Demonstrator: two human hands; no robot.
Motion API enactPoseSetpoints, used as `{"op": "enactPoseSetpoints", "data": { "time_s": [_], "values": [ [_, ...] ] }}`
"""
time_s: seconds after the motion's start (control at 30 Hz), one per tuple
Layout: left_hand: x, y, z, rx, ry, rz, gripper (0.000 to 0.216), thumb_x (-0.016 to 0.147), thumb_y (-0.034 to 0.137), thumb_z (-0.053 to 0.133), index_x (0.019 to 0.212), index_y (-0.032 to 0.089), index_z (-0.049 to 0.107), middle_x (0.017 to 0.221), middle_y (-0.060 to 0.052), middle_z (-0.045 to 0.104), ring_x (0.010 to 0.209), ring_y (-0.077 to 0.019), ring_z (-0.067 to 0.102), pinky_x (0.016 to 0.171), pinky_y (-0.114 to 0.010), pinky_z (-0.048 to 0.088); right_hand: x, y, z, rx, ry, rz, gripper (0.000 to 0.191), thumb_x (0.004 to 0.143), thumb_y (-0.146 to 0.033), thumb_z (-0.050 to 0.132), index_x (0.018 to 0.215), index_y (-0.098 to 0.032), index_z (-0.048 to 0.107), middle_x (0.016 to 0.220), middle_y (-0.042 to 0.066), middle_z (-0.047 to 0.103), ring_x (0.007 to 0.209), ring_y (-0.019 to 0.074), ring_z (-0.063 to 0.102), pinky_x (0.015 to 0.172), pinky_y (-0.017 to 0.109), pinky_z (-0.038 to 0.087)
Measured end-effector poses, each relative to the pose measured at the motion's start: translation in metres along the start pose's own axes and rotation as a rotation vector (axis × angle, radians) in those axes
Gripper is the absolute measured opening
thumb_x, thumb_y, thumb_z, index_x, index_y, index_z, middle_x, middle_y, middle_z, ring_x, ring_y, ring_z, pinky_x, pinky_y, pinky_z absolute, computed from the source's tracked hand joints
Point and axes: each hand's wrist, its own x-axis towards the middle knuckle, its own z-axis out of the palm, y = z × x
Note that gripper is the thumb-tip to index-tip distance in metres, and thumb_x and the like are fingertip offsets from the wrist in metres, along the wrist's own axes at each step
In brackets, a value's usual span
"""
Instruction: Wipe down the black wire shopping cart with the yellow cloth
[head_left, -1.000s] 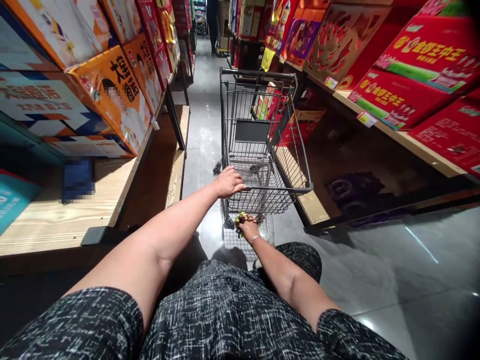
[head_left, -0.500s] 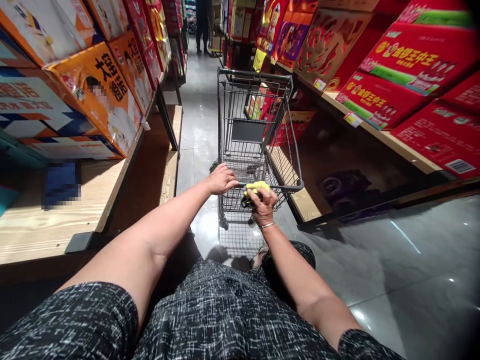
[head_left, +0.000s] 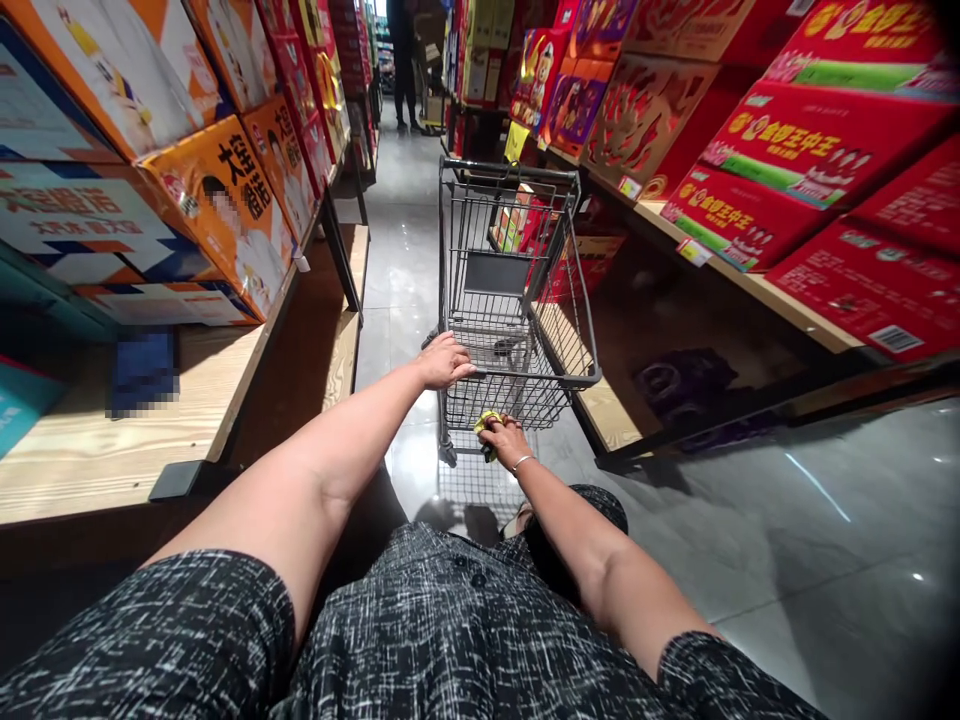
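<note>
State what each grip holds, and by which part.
Left grip: the cart, by its near rim, left end. Right grip: a yellow thing; which part cannot be told.

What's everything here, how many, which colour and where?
shopping cart: one, dark grey, central
bundle: one, yellow and dark, cart's near end
boxes: several, orange and white, left shelf
cartons: several, mostly red, right shelf
pixelated item: one, blue, left shelf
dim items: uncountable, purple, low right
card: one, yellow, by cart's far end
floor: one, grey, beneath
person: one, dark clothing, far aisle
sleeves: two, black and white, bottom
left hand: one, bare, on cart
right hand: one, bare, holding bundle
</note>
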Motion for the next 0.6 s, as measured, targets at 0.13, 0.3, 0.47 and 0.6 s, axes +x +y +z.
{"op": "enactPoseSetpoints", "data": {
  "time_s": [0.13, 0.3, 0.47, 0.6],
  "values": [
    [-0.006, -0.009, -0.008, 0.047, -0.032, 0.012, 0.052, 0.102, 0.051, 0.035, 0.103, 0.024, 0.079, 0.111, -0.005, 0.076, 0.116, -0.0237, 0.059, 0.126, -0.046, 0.02, -0.004, 0.018, -0.028, -0.032, 0.12, 0.029, 0.031, 0.096, -0.02, 0.062, 0.116, -0.038, 0.077, 0.124, 0.004, 0.065, 0.113, 0.0242, 0.045, 0.091, 0.037, 0.038],
    [-0.003, 0.007, -0.02, 0.105, -0.164, -0.072, 0.063, 0.098, 0.067, 0.035, 0.106, 0.024, 0.08, 0.111, -0.008, 0.078, 0.121, -0.0305, 0.058, 0.124, -0.053, 0.016, -0.007, 0.04, -0.067, -0.062, 0.636, 0.176, 0.043, 0.093, -0.013, 0.059, 0.124, -0.038, 0.075, 0.126, 0.008, 0.058, 0.121, 0.0273, 0.039, 0.106, 0.044, 0.039],
    [0.008, 0.056, -0.009, 0.112, -0.195, -0.119, 0.059, 0.102, 0.051, 0.036, 0.15, 0.023, 0.055, 0.136, -0.013, 0.069, 0.125, -0.0327, 0.058, 0.109, -0.047, 0.036, 0.006, 0.029, -0.057, -0.054, 0.597, 0.209, 0.051, 0.091, -0.009, 0.057, 0.128, -0.04, 0.074, 0.13, 0.008, 0.052, 0.126, 0.0287, 0.034, 0.111, 0.045, 0.038],
    [0.001, 0.072, 0.005, 0.178, -0.096, -0.11, 0.064, 0.098, 0.035, 0.047, 0.161, 0.027, 0.039, 0.142, -0.012, 0.064, 0.124, -0.0347, 0.056, 0.1, -0.048, 0.038, 0.006, 0.006, -0.011, -0.037, 0.326, 0.264, 0.048, 0.092, -0.012, 0.058, 0.124, -0.044, 0.074, 0.133, 0.006, 0.056, 0.123, 0.028, 0.037, 0.108, 0.046, 0.039]
  ]
}}
